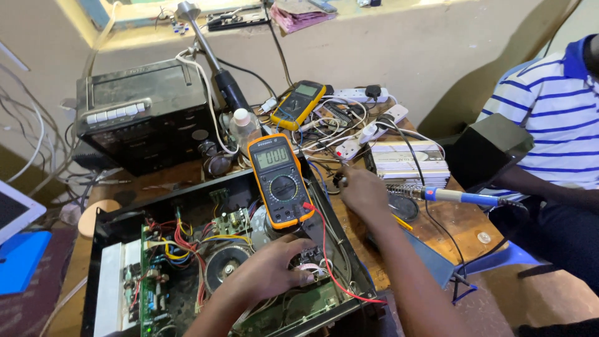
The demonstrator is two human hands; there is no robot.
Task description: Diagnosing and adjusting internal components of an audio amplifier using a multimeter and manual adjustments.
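Hands at work inside an opened black amplifier chassis (pixel 112 231) on a cluttered wooden bench (pixel 474 218). The left hand (pixel 265 274) reaches into the case, fingers curled narrow around something beside the round transformer (pixel 228 265); what it pinches cannot be told. The right hand (pixel 362 190) rests at the chassis edge, closed on what looks like a probe tip near a white power strip (pixel 362 137). An orange multimeter (pixel 281 181) leans on the case wall, its red lead (pixel 331 262) trailing over the circuit boards. A slipped probe could bridge bare contacts and short the board, judging by the crowded wiring. A blue-handled soldering iron (pixel 462 198) lies close by.
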